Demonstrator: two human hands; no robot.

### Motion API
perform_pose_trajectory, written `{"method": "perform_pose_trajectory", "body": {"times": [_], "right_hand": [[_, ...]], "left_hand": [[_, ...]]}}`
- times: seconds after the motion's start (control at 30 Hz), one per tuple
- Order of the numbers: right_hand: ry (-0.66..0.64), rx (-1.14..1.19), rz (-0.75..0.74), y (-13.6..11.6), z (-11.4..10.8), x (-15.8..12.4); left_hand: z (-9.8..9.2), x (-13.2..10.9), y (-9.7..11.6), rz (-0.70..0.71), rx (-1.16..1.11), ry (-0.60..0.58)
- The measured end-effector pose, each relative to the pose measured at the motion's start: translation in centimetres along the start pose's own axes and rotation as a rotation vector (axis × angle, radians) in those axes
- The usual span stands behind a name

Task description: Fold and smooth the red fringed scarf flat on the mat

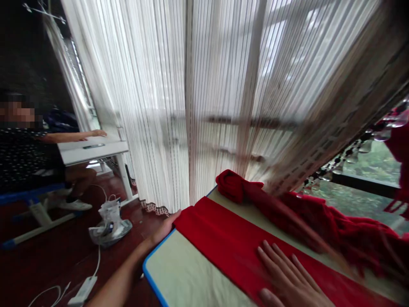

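A long red scarf [217, 230] lies folded flat in a strip along the pale, blue-edged table [179, 260]. At its far left end, my left hand [168, 226] grips the edge of the cloth, with most of its fingers hidden behind. My right hand [287, 275] rests palm down on the strip, fingers stretched out and apart. Beyond the strip, more red cloth [338, 217] lies bunched, one end of it rolled [234, 185] near the table's far edge. The cloth at the lower right is smeared by motion.
A sheer striped curtain [159, 94] hangs right behind the table. At left, a person [25, 149] sits at a white desk [92, 152]. A plastic bag [110, 221], a power strip [83, 290] and cords lie on the dark red floor. Red fringed cloth [401, 157] hangs at far right.
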State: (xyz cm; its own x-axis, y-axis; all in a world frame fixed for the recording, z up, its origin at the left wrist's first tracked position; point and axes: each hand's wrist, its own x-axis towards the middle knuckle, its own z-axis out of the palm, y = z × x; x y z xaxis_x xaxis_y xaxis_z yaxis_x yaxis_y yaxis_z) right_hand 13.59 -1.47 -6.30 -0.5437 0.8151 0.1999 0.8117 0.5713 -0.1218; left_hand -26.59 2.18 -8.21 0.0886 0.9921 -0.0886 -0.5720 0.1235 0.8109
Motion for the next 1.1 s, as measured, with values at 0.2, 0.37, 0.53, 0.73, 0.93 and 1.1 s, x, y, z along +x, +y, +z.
{"method": "perform_pose_trajectory", "body": {"times": [0.2,0.37,0.53,0.73,0.93,1.1], "right_hand": [[-0.004,0.021,0.010,-0.1,-0.2,-0.2],[-0.106,0.014,0.015,-0.5,-1.0,0.1],[-0.046,0.026,0.004,-0.5,-0.9,0.0],[-0.065,0.003,0.012,-0.4,-1.0,0.1],[-0.077,-0.020,0.022,-0.9,-1.3,0.1],[-0.108,-0.008,0.032,-1.2,-1.6,0.2]], "left_hand": [[-0.1,-0.6,-0.2,-0.011,-0.039,-0.038],[-0.5,-0.2,-0.7,0.004,-0.058,-0.033],[-0.2,0.2,-0.2,0.044,-0.063,-0.016],[0.8,-0.2,0.6,0.029,-0.063,-0.024],[0.5,-0.2,0.2,0.008,-0.062,-0.028],[0.1,-0.1,-0.3,0.005,-0.061,-0.001]]}}
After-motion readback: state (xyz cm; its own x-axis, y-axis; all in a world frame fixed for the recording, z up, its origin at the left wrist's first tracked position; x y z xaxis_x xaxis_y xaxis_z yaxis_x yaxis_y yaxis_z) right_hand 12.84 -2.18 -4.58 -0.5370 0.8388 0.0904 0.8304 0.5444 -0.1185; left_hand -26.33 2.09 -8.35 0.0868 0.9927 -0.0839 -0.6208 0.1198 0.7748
